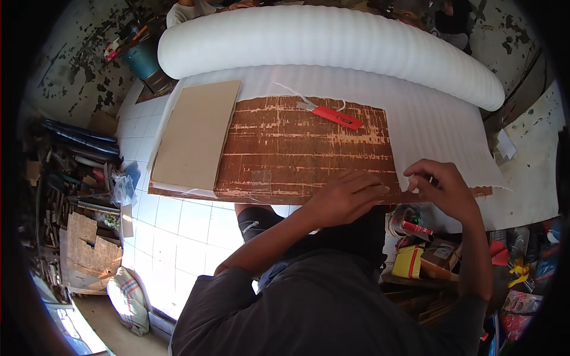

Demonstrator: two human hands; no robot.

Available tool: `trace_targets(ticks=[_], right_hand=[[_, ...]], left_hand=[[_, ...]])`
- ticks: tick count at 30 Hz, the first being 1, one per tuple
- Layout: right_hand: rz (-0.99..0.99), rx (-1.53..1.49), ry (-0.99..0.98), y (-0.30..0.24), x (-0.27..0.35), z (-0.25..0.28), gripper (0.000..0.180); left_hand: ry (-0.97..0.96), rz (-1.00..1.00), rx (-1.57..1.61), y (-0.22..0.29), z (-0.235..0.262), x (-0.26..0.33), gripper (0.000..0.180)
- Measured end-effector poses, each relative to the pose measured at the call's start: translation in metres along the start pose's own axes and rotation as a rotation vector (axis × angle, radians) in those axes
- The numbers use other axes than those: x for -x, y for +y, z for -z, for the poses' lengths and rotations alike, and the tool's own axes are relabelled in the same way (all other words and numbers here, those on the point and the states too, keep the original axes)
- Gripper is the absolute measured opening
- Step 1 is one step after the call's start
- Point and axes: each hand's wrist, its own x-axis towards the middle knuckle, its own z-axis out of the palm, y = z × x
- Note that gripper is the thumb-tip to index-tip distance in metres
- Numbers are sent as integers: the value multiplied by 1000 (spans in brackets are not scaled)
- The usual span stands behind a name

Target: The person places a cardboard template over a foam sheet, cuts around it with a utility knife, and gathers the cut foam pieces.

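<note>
White foam sheeting (pixel 442 127) spreads from a long, thick white foam roll (pixel 326 38) across the far side of the worn reddish-brown wooden tabletop (pixel 303 139). The roll probably sits back there to leave the near part free for the hands. A flat tan cardboard rectangle (pixel 196 130) lies at the left, perhaps weighing down the foam that shows beside it. The red-handled cutter (pixel 337 117) rests at the far edge of the bare wood, seemingly parked within reach, its blade end beside a thin white strand (pixel 291 89).

The left hand (pixel 353 193) lies loosely over the near edge, unclenched, perhaps for steadying. The right hand (pixel 436 185) is curled by the foam's near left corner, thumb close to forefinger.

Whether that right hand pinches a pale scrap or nothing, I cannot tell. The left palm and thumb are hidden, the strand's nature is unclear, and another person (pixel 189 10) is cut off behind the roll.
</note>
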Motion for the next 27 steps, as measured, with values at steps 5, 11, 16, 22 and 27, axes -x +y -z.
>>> trace_targets(ticks=[5, 11, 16, 22, 27], right_hand=[[180, 106, 65, 1, -87, -30, 23], [523, 429, 202, 34, -169, -74, 36], [475, 505, 266, 47, -186, -85, 34], [410, 424, 150, 58, -185, -72, 28], [331, 338, 71, 56, -164, -58, 29]], left_hand=[[259, 284, -313, -18, 101, 23, 23], [250, 804, -1153, -78, 199, 94, 60], [273, 1081, -1143, -108, 244, 144, 79], [223, 1611, -1155, -119, 295, 171, 116], [210, 1519, -1341, -125, 306, 191, 121]])
